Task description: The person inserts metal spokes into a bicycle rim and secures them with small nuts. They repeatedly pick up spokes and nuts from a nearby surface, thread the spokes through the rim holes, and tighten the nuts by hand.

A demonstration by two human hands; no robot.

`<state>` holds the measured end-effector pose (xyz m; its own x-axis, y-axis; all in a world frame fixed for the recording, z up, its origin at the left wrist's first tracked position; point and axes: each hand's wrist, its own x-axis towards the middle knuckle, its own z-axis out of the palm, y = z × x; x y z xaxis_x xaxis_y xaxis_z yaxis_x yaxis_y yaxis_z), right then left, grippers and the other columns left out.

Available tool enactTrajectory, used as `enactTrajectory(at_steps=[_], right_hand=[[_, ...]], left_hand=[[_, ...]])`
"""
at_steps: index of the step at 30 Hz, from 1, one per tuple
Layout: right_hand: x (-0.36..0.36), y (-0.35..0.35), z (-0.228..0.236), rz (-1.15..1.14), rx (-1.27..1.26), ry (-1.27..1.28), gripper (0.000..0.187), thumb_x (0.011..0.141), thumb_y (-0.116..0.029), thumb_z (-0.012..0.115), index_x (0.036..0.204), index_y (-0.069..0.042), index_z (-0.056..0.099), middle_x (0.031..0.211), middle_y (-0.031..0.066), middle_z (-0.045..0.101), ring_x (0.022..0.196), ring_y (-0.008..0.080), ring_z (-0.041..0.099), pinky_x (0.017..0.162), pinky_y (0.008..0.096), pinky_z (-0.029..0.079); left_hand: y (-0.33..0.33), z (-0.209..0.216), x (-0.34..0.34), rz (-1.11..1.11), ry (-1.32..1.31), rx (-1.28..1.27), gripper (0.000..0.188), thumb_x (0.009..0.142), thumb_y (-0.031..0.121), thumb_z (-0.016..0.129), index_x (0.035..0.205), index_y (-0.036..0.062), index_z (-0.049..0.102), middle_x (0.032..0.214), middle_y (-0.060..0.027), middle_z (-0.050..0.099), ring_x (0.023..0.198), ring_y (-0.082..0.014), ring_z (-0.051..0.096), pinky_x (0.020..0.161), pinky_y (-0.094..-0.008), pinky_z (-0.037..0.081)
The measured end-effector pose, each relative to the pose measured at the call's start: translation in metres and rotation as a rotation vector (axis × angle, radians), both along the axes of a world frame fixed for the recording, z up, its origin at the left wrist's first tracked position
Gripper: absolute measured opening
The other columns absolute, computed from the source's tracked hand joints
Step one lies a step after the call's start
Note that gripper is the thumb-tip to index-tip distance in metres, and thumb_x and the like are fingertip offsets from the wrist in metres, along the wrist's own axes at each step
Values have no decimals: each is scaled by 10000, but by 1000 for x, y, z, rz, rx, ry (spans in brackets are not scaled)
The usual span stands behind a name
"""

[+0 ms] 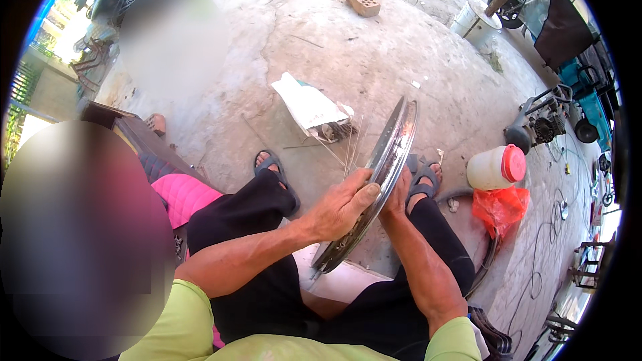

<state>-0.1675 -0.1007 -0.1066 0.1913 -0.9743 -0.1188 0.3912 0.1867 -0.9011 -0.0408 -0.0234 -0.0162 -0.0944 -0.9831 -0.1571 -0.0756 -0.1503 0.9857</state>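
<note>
A shiny metal wheel rim stands tilted on edge between my knees. My left hand is closed round its left side, the thumb lying along the metal. On the far right side, my right hand grips the same rim; its fingers are partly hidden behind it. Several thin wire spokes stick out left of the rim, above my left hand; where they are fixed is not plain. Just beyond lies a white sack, its open end showing a dark bundle I cannot make out.
To the right are a white jar with a red lid, a red plastic bag and a motor-like machine. A perforated brick and a white bucket stand farther off. A pink quilted seat is at left.
</note>
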Motion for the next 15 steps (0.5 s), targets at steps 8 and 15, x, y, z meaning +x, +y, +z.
enactTrajectory(at_steps=[8, 15], right_hand=[[-49, -42, -99, 97, -53, -87, 233, 972, -265, 544, 975, -35, 581, 800, 40, 586, 617, 139, 574, 495, 258, 476], [-47, -50, -129, 313, 195, -555, 244, 991, -245, 532, 954, -5, 512, 785, 96, 510, 519, 198, 520, 377, 303, 440]], left_hand=[[52, 77, 98, 391, -206, -336, 329, 996, 212, 615, 1237, -11, 589, 1007, -86, 689, 904, -138, 637, 789, -269, 507], [277, 5, 199, 1000, -279, -37, 200, 951, 113, 636, 1101, -13, 680, 901, -48, 689, 798, -110, 629, 733, -274, 509]])
